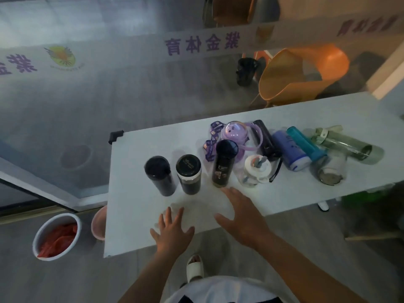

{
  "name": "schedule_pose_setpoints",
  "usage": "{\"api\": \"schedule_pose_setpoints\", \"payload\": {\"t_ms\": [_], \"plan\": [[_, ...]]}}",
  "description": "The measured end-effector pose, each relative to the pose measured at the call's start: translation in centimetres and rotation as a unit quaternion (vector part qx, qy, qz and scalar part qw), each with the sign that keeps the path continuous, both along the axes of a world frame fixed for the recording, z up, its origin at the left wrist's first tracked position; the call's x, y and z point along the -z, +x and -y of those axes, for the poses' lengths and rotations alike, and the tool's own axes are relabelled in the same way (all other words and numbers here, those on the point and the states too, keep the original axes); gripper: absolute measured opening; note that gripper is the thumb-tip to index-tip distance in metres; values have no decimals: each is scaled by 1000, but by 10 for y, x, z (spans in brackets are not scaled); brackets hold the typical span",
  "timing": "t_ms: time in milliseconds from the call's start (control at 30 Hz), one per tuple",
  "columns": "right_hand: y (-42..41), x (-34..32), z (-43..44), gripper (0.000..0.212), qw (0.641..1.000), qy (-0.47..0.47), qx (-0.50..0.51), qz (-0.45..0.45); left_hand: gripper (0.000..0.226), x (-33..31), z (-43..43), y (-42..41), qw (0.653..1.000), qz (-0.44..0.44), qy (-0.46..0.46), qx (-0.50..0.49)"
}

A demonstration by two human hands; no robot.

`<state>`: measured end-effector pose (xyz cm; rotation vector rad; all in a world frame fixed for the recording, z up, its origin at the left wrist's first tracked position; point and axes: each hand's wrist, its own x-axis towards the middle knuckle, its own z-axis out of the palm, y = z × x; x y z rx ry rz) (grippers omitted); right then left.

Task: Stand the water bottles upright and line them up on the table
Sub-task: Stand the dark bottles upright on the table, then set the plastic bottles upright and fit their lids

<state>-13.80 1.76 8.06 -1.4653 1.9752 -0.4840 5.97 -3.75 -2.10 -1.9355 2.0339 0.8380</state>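
Observation:
Three dark bottles stand upright in a row on the white table [140, 228]: a black one [159, 174], one with a white band [189, 173], and a black printed one [224, 162]. A clear bottle with a white lid [254, 170] and a purple bottle with a strap [234, 133] stand beside them. Lying on their sides to the right are a black bottle [265, 138], a blue-and-white one [289, 150], a teal one [306, 143], a clear one [332, 169] and a greenish glass one [347, 144]. My left hand [172, 228] and right hand [240, 213] hover open over the table's near edge, holding nothing.
Orange chairs [301, 73] stand behind the table's far edge. On the floor at left sit a white bucket with red contents [56, 237] and a pink basin [98, 224]. A black bin [246, 71] is beyond the table. My slippered foot [194, 267] is below.

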Motion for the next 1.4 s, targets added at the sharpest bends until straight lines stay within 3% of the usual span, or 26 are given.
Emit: {"api": "schedule_pose_setpoints", "payload": {"t_ms": [133, 300, 467, 667, 867, 967, 1100, 1167, 1300, 1400], "plan": [[-60, 10, -62, 76, 996, 74, 40, -36, 76, -21, -34, -49, 998, -44, 1, 33], [-124, 16, -136, 68, 980, 106, 167, -20, 77, -41, -80, -112, 992, -75, 42, 87], [-170, 25, -197, 71, 974, 128, 188, -2, 79, -47, -120, -169, 988, -49, 42, 140], [-235, 11, -200, 76, 970, 106, 217, 21, 77, -91, -127, -233, 979, -57, -15, 193], [-276, -9, -171, 49, 971, 42, 233, 43, 76, -121, -73, -306, 975, -87, -60, 195], [-305, -4, -153, 42, 969, 54, 238, 45, 79, -109, -35, -346, 977, -112, -70, 165], [-354, 3, -126, 61, 968, 74, 240, 17, 80, -86, 19, -394, 981, -148, -100, 80], [-378, 5, -106, 62, 971, 85, 223, -4, 86, -74, 40, -412, 983, -167, -72, -9], [-409, -2, -58, 61, 980, 64, 182, -41, 95, -49, 68, -434, 943, -255, -9, -212], [-422, -2, -27, 59, 989, 56, 132, -48, 96, -37, 79, -439, 914, -270, -7, -302]]}}
